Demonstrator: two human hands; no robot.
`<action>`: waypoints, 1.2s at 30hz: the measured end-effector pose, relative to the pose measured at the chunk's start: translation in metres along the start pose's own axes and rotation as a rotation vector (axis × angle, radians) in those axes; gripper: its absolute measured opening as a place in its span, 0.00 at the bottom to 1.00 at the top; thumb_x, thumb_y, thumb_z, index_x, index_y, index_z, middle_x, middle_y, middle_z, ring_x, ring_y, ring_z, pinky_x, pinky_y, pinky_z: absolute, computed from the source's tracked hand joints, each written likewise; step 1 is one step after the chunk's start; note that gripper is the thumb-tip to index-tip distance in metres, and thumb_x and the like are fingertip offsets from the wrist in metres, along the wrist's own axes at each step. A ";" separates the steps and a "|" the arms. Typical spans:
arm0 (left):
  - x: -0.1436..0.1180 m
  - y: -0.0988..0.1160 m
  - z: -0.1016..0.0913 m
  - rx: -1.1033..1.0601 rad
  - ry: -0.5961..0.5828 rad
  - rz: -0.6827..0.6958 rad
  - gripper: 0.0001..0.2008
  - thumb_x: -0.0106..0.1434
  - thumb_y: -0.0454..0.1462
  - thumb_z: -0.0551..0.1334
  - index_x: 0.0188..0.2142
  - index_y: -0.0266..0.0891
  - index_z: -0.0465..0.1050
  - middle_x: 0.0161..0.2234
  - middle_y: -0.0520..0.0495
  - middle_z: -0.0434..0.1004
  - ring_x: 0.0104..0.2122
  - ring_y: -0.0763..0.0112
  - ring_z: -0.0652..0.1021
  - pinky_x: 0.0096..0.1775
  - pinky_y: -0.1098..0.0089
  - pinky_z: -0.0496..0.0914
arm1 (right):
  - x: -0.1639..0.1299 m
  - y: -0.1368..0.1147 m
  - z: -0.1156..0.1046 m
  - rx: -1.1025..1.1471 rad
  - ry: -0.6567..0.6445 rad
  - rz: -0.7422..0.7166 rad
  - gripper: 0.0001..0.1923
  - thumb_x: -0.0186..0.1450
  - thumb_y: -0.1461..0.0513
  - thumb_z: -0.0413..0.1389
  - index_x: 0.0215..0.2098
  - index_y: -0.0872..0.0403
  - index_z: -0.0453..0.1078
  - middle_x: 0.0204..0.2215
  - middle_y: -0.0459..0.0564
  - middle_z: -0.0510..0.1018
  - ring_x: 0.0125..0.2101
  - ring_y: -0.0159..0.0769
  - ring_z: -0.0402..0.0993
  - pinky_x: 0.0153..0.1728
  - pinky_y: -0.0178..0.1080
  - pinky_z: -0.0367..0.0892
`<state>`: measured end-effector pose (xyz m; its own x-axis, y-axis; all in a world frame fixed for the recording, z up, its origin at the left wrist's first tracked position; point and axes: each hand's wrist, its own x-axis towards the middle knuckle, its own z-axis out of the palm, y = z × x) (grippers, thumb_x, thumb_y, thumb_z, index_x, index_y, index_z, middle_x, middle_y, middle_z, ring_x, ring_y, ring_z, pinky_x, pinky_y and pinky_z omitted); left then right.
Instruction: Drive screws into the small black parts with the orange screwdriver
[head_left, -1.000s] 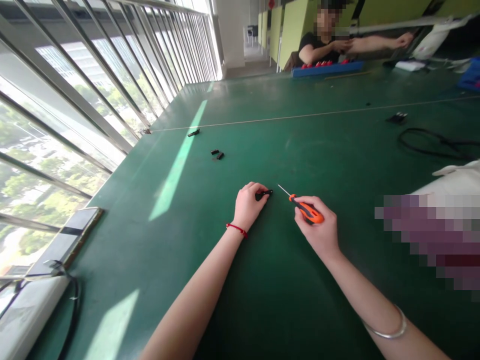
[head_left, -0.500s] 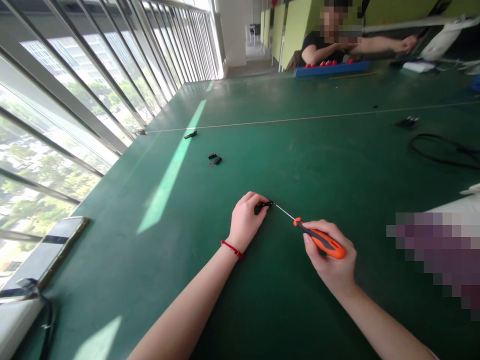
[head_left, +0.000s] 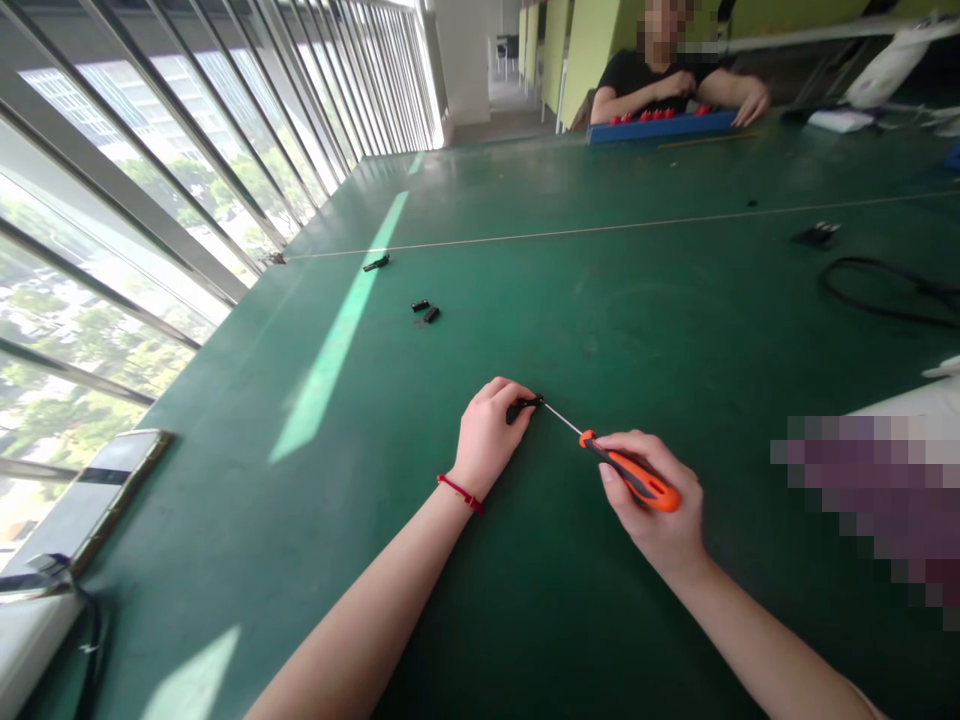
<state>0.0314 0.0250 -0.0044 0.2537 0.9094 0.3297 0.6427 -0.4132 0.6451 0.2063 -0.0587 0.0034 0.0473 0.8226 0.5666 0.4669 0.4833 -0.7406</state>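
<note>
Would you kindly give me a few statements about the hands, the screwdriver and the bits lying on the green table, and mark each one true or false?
1. The right hand holds an orange-handled screwdriver. True.
2. The screwdriver's tip points away from the small black part. False: the tip meets the part, which the left hand pinches against the green table.
3. A red cord sits on the left wrist. True.
4. Two small black pieces lie right of the right hand. False: they lie farther out and to the left of both hands.
5. The other person's hand rests near a blue tray at the far end. True.
</note>
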 end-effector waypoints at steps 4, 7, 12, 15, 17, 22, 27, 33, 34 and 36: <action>-0.001 -0.001 -0.001 0.120 -0.018 0.083 0.05 0.62 0.32 0.59 0.37 0.39 0.72 0.38 0.48 0.75 0.39 0.68 0.75 0.41 0.69 0.71 | 0.000 0.000 0.000 -0.015 -0.005 0.058 0.04 0.62 0.63 0.54 0.37 0.52 0.69 0.29 0.46 0.77 0.26 0.31 0.74 0.26 0.32 0.70; -0.001 -0.003 -0.005 0.256 -0.066 0.211 0.07 0.64 0.33 0.56 0.39 0.39 0.72 0.40 0.47 0.76 0.39 0.68 0.75 0.41 0.67 0.71 | 0.000 -0.001 0.001 -0.020 0.052 0.067 0.06 0.60 0.64 0.56 0.37 0.51 0.68 0.29 0.46 0.76 0.27 0.31 0.75 0.26 0.31 0.70; -0.001 -0.007 -0.009 0.279 -0.077 0.273 0.08 0.64 0.32 0.56 0.40 0.40 0.73 0.41 0.48 0.76 0.40 0.69 0.75 0.41 0.69 0.71 | -0.002 0.001 0.003 0.037 0.147 0.071 0.16 0.58 0.65 0.57 0.44 0.51 0.63 0.28 0.45 0.70 0.27 0.30 0.71 0.27 0.33 0.71; -0.001 -0.008 -0.008 0.212 -0.059 0.237 0.08 0.63 0.32 0.57 0.39 0.41 0.73 0.40 0.49 0.76 0.40 0.70 0.76 0.42 0.70 0.71 | -0.004 0.001 0.004 0.032 0.044 0.107 0.12 0.59 0.64 0.57 0.42 0.52 0.64 0.24 0.42 0.67 0.22 0.28 0.68 0.24 0.32 0.68; 0.000 -0.009 -0.008 0.167 -0.054 0.197 0.08 0.62 0.32 0.57 0.38 0.41 0.74 0.40 0.50 0.77 0.40 0.71 0.76 0.42 0.71 0.72 | -0.004 -0.001 0.005 0.029 0.032 0.122 0.11 0.59 0.64 0.57 0.41 0.52 0.65 0.22 0.40 0.67 0.20 0.27 0.67 0.22 0.31 0.66; 0.003 -0.007 -0.008 0.087 -0.063 0.115 0.07 0.59 0.32 0.59 0.36 0.41 0.74 0.39 0.51 0.77 0.38 0.70 0.76 0.41 0.71 0.71 | 0.007 -0.008 0.008 0.076 0.246 0.057 0.21 0.56 0.66 0.59 0.46 0.51 0.59 0.27 0.42 0.68 0.25 0.29 0.70 0.27 0.34 0.68; 0.007 -0.006 -0.010 0.076 -0.071 0.085 0.06 0.59 0.33 0.59 0.35 0.41 0.75 0.34 0.51 0.77 0.36 0.70 0.76 0.39 0.70 0.70 | 0.043 -0.017 0.008 -0.047 0.145 0.106 0.07 0.58 0.61 0.58 0.32 0.52 0.63 0.19 0.40 0.66 0.19 0.29 0.65 0.23 0.33 0.62; 0.016 -0.013 -0.021 0.098 -0.166 0.101 0.06 0.57 0.32 0.60 0.33 0.41 0.75 0.33 0.51 0.77 0.36 0.69 0.75 0.38 0.70 0.69 | 0.101 -0.025 0.016 -0.210 0.078 0.091 0.12 0.55 0.61 0.58 0.35 0.51 0.61 0.22 0.42 0.68 0.20 0.31 0.66 0.23 0.35 0.61; 0.017 -0.015 -0.024 0.109 -0.190 0.109 0.07 0.56 0.32 0.60 0.33 0.42 0.75 0.33 0.51 0.76 0.36 0.69 0.75 0.38 0.70 0.69 | 0.107 -0.025 0.017 -0.240 0.051 0.067 0.14 0.54 0.61 0.58 0.38 0.51 0.61 0.22 0.42 0.67 0.20 0.31 0.65 0.22 0.35 0.60; 0.018 -0.019 -0.027 0.123 -0.213 0.116 0.07 0.56 0.32 0.60 0.34 0.42 0.75 0.33 0.51 0.76 0.35 0.69 0.75 0.37 0.70 0.69 | 0.117 -0.025 0.019 -0.284 -0.037 0.007 0.15 0.54 0.62 0.57 0.40 0.52 0.62 0.22 0.42 0.67 0.19 0.30 0.64 0.21 0.34 0.58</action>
<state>0.0042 0.0484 0.0078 0.4691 0.8510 0.2360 0.6798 -0.5185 0.5186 0.1837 0.0306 0.0815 0.0216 0.8387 0.5441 0.6954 0.3784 -0.6109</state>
